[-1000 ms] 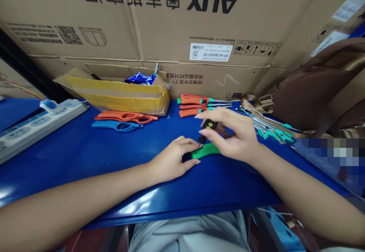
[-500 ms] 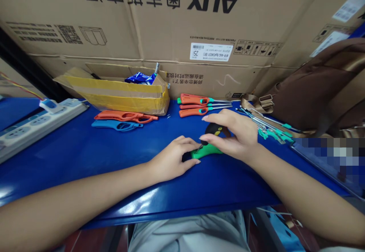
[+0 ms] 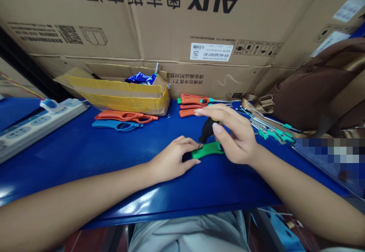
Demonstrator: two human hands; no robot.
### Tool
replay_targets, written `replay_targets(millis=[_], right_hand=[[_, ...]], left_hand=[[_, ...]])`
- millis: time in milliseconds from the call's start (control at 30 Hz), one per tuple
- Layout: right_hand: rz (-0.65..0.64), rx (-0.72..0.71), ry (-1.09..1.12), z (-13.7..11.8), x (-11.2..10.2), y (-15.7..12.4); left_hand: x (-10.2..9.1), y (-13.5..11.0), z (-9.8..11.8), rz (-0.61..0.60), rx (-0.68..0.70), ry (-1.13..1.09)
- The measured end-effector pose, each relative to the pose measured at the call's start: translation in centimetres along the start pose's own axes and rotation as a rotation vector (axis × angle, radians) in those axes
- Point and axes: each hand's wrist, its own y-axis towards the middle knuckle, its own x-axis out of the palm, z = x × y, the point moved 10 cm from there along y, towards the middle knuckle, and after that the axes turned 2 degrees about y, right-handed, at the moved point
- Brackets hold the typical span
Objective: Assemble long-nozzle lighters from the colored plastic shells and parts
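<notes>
A green plastic handle piece [image 3: 205,150] lies on the blue table [image 3: 85,149] in front of me. My left hand [image 3: 172,160] presses down on its left end, fingers curled over it. My right hand [image 3: 232,134] grips a small black screwdriver [image 3: 205,130], held tilted with its tip on the green piece next to my left fingertips.
Orange and green-handled tools [image 3: 196,105] lie behind my hands. An orange handle [image 3: 125,116] and a blue handle [image 3: 116,126] sit by a taped cardboard box [image 3: 119,92]. A white power strip [image 3: 34,124] is at the left, metal rods [image 3: 268,128] and a brown bag [image 3: 319,88] at the right.
My right hand has turned the screwdriver: it dipped low half a second ago and now stands more upright on the green piece. My left hand has stayed put.
</notes>
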Motion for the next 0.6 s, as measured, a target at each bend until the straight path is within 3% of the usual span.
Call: replay_targets(millis=[100,200,300,433,500,600], right_hand=[[-0.004,0.116,0.137,1.4,0.1,0.1],[0.062,0.015,-0.008,0.9,-1.1,0.3],[-0.003,-0.056,-0.03,0.3,-0.9,0.3],[-0.13,0.206,0.388,2.2,1.0,-0.2],[-0.086,0.234,0.48,2.3,1.2,-0.2],[0.037,0.13,0.255,1.5,-0.1,0.2]], left_hand=[[0.0,0.0,0.0,-0.001,-0.001,-0.004],[0.0,-0.1,-0.1,0.005,-0.005,-0.011],[0.0,-0.1,-0.1,0.004,-0.004,-0.01],[-0.1,-0.1,0.1,0.005,-0.001,0.001],[-0.1,-0.1,0.1,0.003,-0.003,0.008],[0.0,-0.1,0.0,0.002,-0.001,0.003]])
